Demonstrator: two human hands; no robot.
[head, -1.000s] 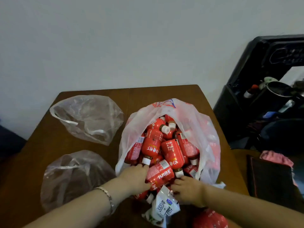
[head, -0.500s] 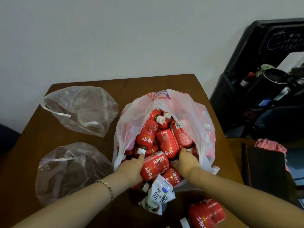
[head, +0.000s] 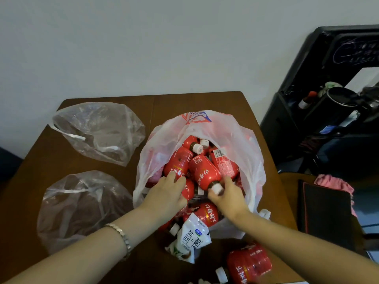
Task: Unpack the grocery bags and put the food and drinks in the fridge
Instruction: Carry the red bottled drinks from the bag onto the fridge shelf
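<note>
A white grocery bag lies open on the brown table, full of several red juice bottles with white caps. My left hand reaches into the bag's mouth and rests on a red bottle, fingers curled over its lower end. My right hand pinches the white-capped neck of another red bottle. A white pouch with blue print lies just outside the bag between my forearms. One more red bottle lies on the table near the front edge.
Two crumpled clear plastic bags lie on the table's left half. A black cart with a dark pot and clutter stands at the right. A black flat case and pink cloth lie right of the table.
Both hands moved deeper into the bag. The left hand left the lower bottle for one farther in; the right hand took a bottle by its neck. The camera shifted slightly.
</note>
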